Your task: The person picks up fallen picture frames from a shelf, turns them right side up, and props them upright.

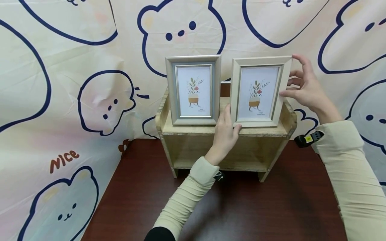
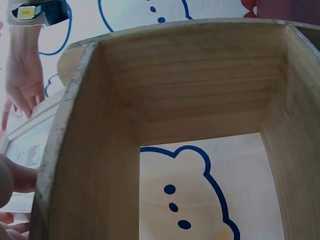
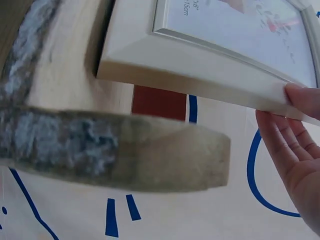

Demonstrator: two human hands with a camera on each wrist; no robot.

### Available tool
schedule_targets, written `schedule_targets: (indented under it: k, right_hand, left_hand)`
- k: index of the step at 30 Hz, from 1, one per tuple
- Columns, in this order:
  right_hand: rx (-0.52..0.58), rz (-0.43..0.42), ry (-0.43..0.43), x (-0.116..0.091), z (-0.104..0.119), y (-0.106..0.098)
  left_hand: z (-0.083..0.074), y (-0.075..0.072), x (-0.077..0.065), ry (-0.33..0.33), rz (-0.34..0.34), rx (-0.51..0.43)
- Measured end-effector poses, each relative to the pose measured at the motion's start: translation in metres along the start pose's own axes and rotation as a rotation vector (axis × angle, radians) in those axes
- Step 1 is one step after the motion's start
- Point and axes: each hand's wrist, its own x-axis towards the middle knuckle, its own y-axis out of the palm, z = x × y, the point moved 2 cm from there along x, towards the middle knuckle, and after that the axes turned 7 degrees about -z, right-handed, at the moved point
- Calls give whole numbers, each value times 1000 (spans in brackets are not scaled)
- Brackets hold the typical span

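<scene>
A pale picture frame (image 1: 260, 92) stands on the top of a small wooden shelf (image 1: 217, 150), at its right side. My right hand (image 1: 312, 85) pinches its right edge; in the right wrist view the thumb (image 3: 302, 100) lies on the front and the fingers reach behind. At the lower left corner is my left hand (image 1: 224, 134), its fingers pointing up along the side edge and the thumb by the bottom edge. Left of it stands a second picture frame (image 1: 196, 90) with a blue-grey inner border. Both show a potted plant picture.
The shelf has an open lower compartment (image 2: 200, 95) and raised side panels (image 3: 165, 152). It stands on a dark red-brown table (image 1: 256, 207). Behind hangs a pale cloth backdrop (image 1: 126, 57) with blue-outlined bears, close to the back of the shelf.
</scene>
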Motion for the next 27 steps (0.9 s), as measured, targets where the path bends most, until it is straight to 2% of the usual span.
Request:
schedule_targets:
  k: [8, 22, 27]
  right_hand:
    - [-8, -37, -15, 0, 3, 1]
    - [-80, -80, -50, 1, 4, 1]
    - [-53, -166, -45, 0, 12, 4]
  left_hand:
    - [1, 1, -1, 55, -42, -9]
    - [3, 0, -1, 58, -63, -43]
    - [3, 1, -2, 63, -66, -49]
